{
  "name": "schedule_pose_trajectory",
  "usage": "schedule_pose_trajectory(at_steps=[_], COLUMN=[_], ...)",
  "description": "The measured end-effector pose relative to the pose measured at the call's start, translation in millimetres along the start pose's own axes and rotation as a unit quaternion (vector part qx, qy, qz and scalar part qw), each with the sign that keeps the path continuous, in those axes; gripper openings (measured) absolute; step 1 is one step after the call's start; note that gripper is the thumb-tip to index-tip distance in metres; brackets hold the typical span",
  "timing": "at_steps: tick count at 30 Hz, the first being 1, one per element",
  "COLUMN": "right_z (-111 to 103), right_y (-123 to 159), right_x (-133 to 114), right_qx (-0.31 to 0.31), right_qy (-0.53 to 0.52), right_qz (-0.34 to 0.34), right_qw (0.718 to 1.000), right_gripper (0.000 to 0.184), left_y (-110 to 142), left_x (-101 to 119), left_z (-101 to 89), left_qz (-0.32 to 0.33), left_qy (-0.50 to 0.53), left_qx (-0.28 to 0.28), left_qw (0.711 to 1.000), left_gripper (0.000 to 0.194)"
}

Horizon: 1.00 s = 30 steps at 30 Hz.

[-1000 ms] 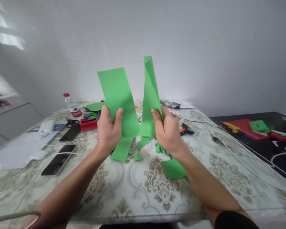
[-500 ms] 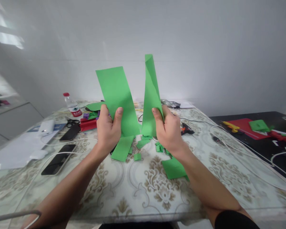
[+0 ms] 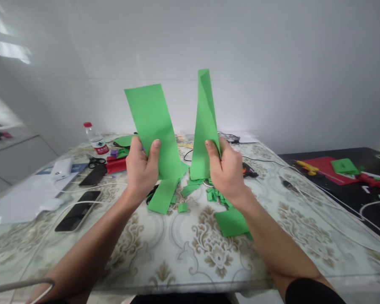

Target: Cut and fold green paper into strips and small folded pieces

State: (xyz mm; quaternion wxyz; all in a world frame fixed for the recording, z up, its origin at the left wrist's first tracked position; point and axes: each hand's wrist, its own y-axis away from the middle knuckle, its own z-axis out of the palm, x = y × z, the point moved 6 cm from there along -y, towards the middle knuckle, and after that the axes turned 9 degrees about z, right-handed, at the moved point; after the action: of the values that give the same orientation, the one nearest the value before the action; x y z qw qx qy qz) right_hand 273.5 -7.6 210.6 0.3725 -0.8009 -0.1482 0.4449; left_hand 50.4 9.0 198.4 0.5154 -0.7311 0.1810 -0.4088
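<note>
Taking the held paper as the clock's centre, with 12 o'clock away from the person, 2 green panels stand raised over the table (image 3: 180, 266). The left panel (image 3: 152, 122) leans toward 11 o'clock, broad and fairly flat; the right panel (image 3: 204, 126) rises toward 12, narrow and curled lengthwise. Their lower ends come close together; whether they join there, I cannot tell.

The left hand (image 3: 142, 169) pinches its panel at the outer edge, thumb on the near face and fingers behind. The right hand (image 3: 228, 169) grips its panel likewise. Uneven thumb pressure could crease the paper, and the curled panel looks likelier to buckle. If the lower ends are joined, pulling outward could tear them.

Below, at 6 o'clock, lie a green strip (image 3: 163, 196) and a small green square (image 3: 183, 207); a larger green piece (image 3: 231, 223) lies at 5. A low sweep could scatter these. A phone (image 3: 79, 211) lies at 8, a bottle (image 3: 96, 139) stands at 10.
</note>
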Motion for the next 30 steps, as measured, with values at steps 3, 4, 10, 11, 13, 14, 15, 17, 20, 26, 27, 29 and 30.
schedule_pose_trajectory(at_steps=[3,4,10,11,13,14,15,17,20,26,27,29,30], right_z=[1.4,1.5,1.1,2.6,10.9,17.6,26.0,42.6,61.5,79.5,80.0,80.2,80.3], right_y=[-2.0,-2.7,-10.8,-13.2,-17.4,-18.4,-17.8,-13.3,-6.9,5.4,6.4,7.9,8.7], right_x=[3.1,4.2,12.9,16.0,26.9,34.9,44.6,66.9,94.4,115.9,116.3,116.9,117.5], right_qx=[-0.005,-0.006,-0.029,-0.043,-0.103,-0.148,-0.204,-0.308,-0.378,-0.453,-0.460,-0.473,-0.479], right_qy=[0.005,0.005,0.036,0.059,0.132,0.180,0.231,0.304,0.328,0.351,0.352,0.357,0.360], right_qz=[0.009,0.012,0.028,0.033,0.053,0.064,0.074,0.093,0.108,0.112,0.112,0.115,0.118], right_qw=[1.000,1.000,0.999,0.997,0.984,0.970,0.948,0.897,0.859,0.812,0.807,0.797,0.792], right_gripper=[0.030,0.029,0.031,0.031,0.030,0.030,0.030,0.028,0.021,0.024,0.024,0.024,0.024], left_y=[0.1,0.1,-0.2,-0.4,-0.9,-1.2,-1.4,-1.6,-1.6,-2.3,-2.9,-4.0,-4.2], left_x=[-1.5,-2.0,-4.4,-4.8,-5.4,-5.8,-6.2,-7.0,-8.3,-13.9,-14.2,-15.3,-16.3], left_z=[1.3,1.6,-0.1,-0.3,-0.1,0.3,0.8,2.3,3.9,6.3,6.5,7.4,8.4], left_qz=[-0.005,-0.006,-0.015,-0.017,-0.019,-0.020,-0.023,-0.030,-0.042,-0.057,-0.052,-0.047,-0.048], left_qy=[0.010,0.015,0.026,0.026,0.032,0.038,0.047,0.067,0.082,0.063,0.060,0.056,0.055], left_qx=[-0.004,-0.006,-0.009,-0.011,-0.013,-0.015,-0.016,-0.021,-0.034,-0.083,-0.089,-0.105,-0.116], left_qw=[1.000,1.000,1.000,0.999,0.999,0.999,0.999,0.997,0.995,0.993,0.993,0.992,0.991], left_gripper=[0.034,0.033,0.032,0.032,0.030,0.029,0.029,0.028,0.029,0.033,0.033,0.032,0.032])
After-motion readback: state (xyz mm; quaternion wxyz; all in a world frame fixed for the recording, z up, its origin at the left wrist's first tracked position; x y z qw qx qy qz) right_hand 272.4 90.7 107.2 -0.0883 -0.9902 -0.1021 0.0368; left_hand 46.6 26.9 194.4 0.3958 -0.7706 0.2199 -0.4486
